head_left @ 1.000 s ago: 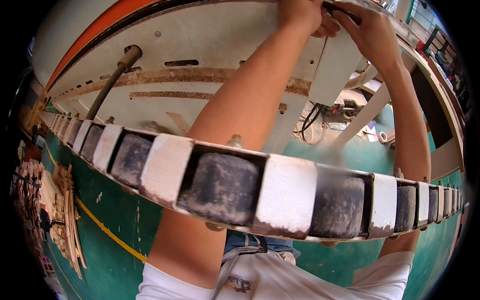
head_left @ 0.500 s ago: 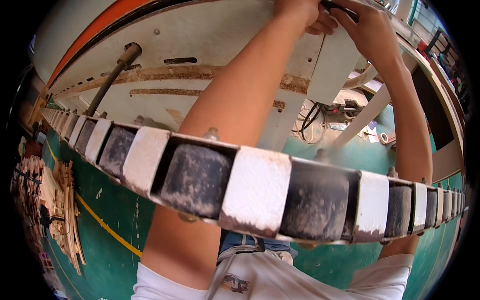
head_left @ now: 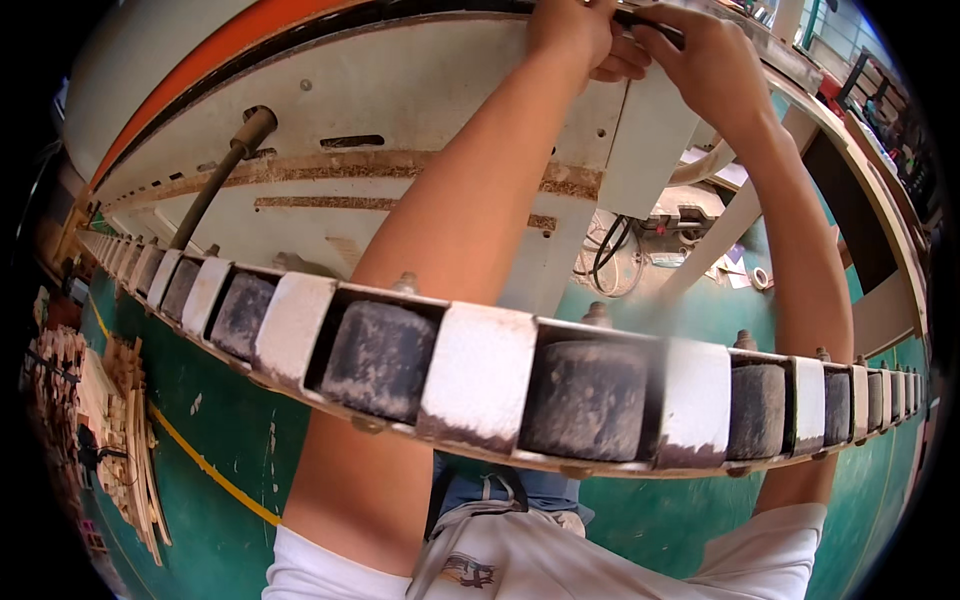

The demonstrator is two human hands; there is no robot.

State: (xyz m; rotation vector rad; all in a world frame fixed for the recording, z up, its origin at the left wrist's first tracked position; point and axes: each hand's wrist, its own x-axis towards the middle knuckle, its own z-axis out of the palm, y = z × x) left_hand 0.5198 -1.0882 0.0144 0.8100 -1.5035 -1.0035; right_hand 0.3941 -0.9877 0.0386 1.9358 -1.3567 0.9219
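Note:
Both my arms reach forward past the roller rail to the far side. My right hand (head_left: 705,65) pinches a thin black strip-like piece (head_left: 655,26) between thumb and fingers; its exact kind does not show. Close by on the left, my left hand (head_left: 578,35) has curled fingers at the piece's other end, and the top edge of the picture cuts it off. What lies inside those fingers is hidden. Beneath the hands is the pale machine panel (head_left: 450,105), with slots and dusty brown strips along it.
A roller rail (head_left: 480,370) with black rollers and white spacers crosses between my body and the machine. A rod (head_left: 215,180) slants from the panel at left. Stacked wood strips (head_left: 125,430) lie on the green floor. Cables (head_left: 610,250) and a tape roll (head_left: 760,279) are beyond.
My hands, still close together with the black piece, sit slightly further left and higher in the picture. The whole view has shifted a little; the grip looks the same.

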